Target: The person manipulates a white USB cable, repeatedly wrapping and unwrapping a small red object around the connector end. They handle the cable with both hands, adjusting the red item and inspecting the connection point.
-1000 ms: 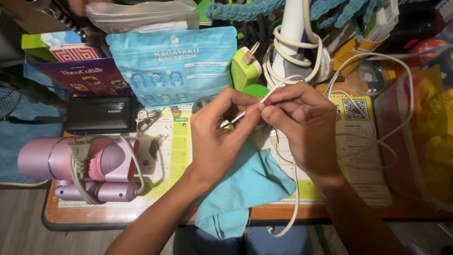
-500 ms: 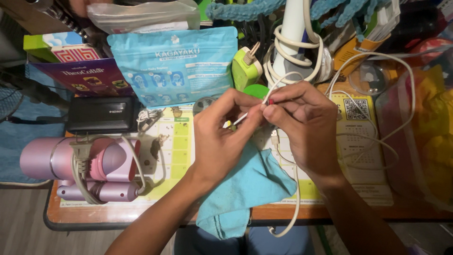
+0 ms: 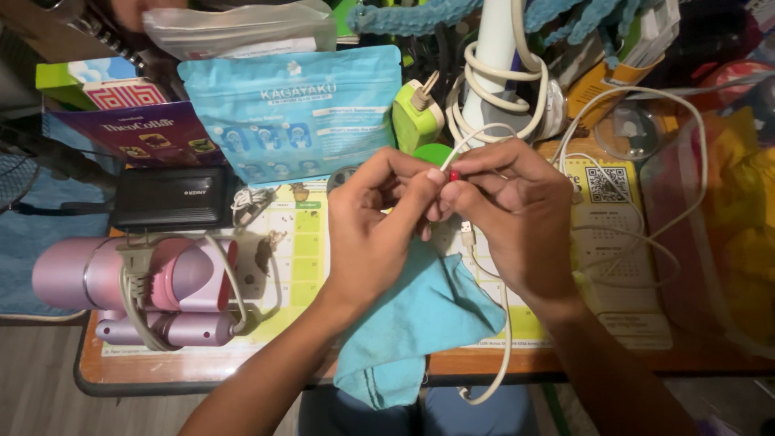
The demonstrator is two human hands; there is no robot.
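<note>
Nearest, a teal cloth (image 3: 420,323) droops over the front edge of the counter (image 3: 242,370), bunched under both wrists, so it lies right below whatever the hands are working on. A white cable (image 3: 502,339) hangs past it off the edge in a loose loop, w/ a small plug end just under the hands.

Above that, both hands meet mid-air over the counter. Left hand (image 3: 373,234): fingers curled, thumb and forefinger pressed together on a small red tip (image 3: 454,174). Right hand (image 3: 508,214): fingers (image 3: 476,165) pinching the thin white stick that carries that tip, which angles up and away. The two pinches sit close together, prob. to keep so thin a piece steady; can't tell exactly what the piece is.

Left, approx level w/ the hands, a pink hair dryer (image 3: 121,278) lies on its side w/ its cord wrapped round the body, i.e. stowed. Under everything, a green-and-white printed sheet (image 3: 303,242) covers the counter like a mat.

Further back: a black box (image 3: 173,198), a light blue pouch (image 3: 295,113) propped upright against the clutter, a green plug adapter (image 3: 416,121), and a white stand (image 3: 496,64) w/ cable coiled round its base. Far right, a clear bag (image 3: 718,234) holding yellow stuff.
</note>
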